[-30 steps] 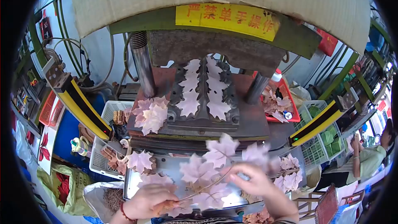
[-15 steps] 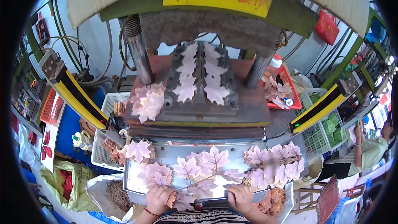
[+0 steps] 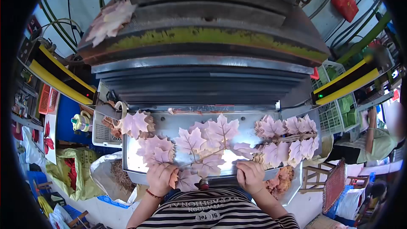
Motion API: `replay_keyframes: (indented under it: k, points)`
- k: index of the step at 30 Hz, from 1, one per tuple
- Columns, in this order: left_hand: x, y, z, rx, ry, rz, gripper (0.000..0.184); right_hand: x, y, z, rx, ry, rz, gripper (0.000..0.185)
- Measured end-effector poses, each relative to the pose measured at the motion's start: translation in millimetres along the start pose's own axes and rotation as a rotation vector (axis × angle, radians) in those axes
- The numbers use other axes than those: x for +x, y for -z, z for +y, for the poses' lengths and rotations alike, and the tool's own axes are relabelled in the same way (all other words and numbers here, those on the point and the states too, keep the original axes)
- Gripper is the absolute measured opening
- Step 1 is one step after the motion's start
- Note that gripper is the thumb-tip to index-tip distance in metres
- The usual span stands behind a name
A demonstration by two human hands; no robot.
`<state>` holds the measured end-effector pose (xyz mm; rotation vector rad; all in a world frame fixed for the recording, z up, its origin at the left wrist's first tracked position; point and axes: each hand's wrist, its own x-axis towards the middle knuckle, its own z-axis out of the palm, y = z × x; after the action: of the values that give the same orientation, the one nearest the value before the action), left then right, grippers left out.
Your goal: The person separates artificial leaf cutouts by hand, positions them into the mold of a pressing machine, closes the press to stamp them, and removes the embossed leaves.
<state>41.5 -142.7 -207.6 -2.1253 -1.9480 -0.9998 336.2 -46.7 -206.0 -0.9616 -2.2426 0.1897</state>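
Note:
Near the front edge of the metal tray (image 3: 193, 116), my left hand (image 3: 160, 180) is closed around the stem end of a pale pink leaf branch (image 3: 207, 141). An orange-brown leaf (image 3: 173, 179) shows beside its fingers. The branch lies across the tray, its leaves spread out. My right hand (image 3: 251, 174) is closed at the tray's front edge, right of the branch; its fingertips are curled under, and whatever they grip is hidden. Stacked pink leaves (image 3: 156, 150) lie at the left, and a larger pile of leaf branches (image 3: 288, 140) at the right.
Behind the tray rises the press bed (image 3: 203, 40), with pink leaves (image 3: 111, 20) on its left corner. Yellow-black bars (image 3: 63, 76) flank it. At the right are green-filled baskets (image 3: 333, 114) and a person's arm (image 3: 372, 129). Bags stand at lower left.
My right hand let go of the branch and came down to the tray's front edge. The branch now lies on the tray. The press bed fills more of the upper view and the lower die is hidden.

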Motion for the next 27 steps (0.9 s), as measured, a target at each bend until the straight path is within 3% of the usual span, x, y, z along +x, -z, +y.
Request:
replay_keyframes:
  k: [10,14,17,21,25,27]
  points:
    - [0.5,1.8,2.0,-0.019,0.004,-0.003,0.022,0.6,4.3,-2.7,0.074,-0.012,-0.016,0.018]
    - [6.6,12.1,11.2,-0.022,0.048,-0.043,0.022,20.9,15.2,-14.2,0.094,0.041,0.105,0.031]
    - [14.4,14.9,20.0,-0.045,0.106,-0.050,0.019,62.8,5.8,-12.9,0.029,-0.067,0.003,0.039]
    - [21.7,33.2,27.0,-0.046,0.129,-0.107,0.021,83.6,1.7,-0.8,0.092,0.054,0.062,0.041]
    - [51.6,60.1,47.8,-0.005,0.039,-0.096,0.012,101.6,34.7,-8.1,0.196,0.128,0.177,0.038]
    - [70.2,66.6,61.8,0.047,-0.038,-0.107,0.014,95.0,42.8,0.3,0.131,0.097,0.098,0.036]
